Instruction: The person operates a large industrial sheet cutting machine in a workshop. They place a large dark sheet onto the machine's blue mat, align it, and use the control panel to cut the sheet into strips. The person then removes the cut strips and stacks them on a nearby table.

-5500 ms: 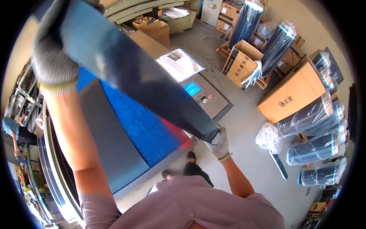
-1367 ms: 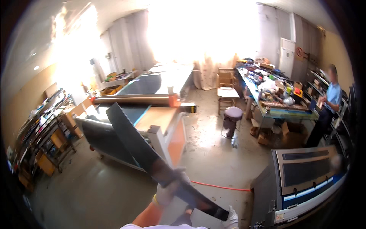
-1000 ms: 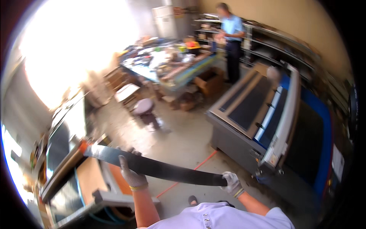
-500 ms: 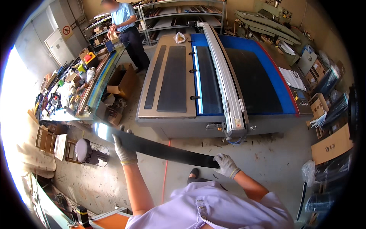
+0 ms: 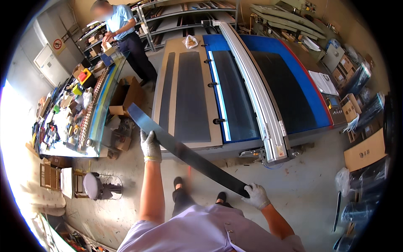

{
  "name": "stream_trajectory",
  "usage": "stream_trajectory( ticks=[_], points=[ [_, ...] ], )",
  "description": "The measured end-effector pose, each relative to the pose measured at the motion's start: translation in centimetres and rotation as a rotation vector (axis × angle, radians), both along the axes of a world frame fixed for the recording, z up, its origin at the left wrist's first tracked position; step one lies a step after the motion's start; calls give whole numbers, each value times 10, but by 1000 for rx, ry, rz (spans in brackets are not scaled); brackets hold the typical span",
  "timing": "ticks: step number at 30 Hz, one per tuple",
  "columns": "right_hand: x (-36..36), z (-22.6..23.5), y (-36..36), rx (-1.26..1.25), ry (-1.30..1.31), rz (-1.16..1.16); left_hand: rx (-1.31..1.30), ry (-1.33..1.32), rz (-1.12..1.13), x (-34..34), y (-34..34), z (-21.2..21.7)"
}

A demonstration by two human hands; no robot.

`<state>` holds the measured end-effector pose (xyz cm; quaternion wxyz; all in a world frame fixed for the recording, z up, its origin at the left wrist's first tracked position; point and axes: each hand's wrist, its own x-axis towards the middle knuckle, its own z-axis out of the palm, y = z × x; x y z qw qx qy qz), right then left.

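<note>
Gloved left hand (image 5: 150,145) and gloved right hand (image 5: 254,195) each grip a long, dark, flat panel (image 5: 184,153), held slantwise before a large blue-framed flatbed machine (image 5: 268,50).

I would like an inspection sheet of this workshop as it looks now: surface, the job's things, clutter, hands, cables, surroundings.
Surface: concrete floor, stained; large flatbed machine with a blue frame, its bed dark.
Job's things: long dark sheet, held edge-on at a slant above the floor, in front of the machine.
Clutter: crowded workbench; open cardboard box; round stool.
Hands: left hand, gloved, grips the sheet midway; right hand, gloved, holds its near end.
Cables: thin cable hanging below the machine's front.
Surroundings: person in a blue shirt by shelves; wrapped rolls at right.
</note>
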<state>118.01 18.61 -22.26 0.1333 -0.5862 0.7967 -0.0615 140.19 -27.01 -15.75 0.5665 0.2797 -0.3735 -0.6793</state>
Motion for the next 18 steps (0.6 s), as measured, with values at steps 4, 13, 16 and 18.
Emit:
stream_trajectory(
  ticks=[4,13,16,18],
  points=[
    [31,-3,-45,55,46,-51,96,-24,-134,-36,-68,-22],
    [139,-3,-273,-127,29,-318,-149,-42,-529,-152,-329,-4],
    [158,16,-382,-272,125,-370,-192,11,-737,-186,-424,48],
    [161,17,-452,-379,92,-383,-152,-115,-671,-189,-475,63]
  ],
)
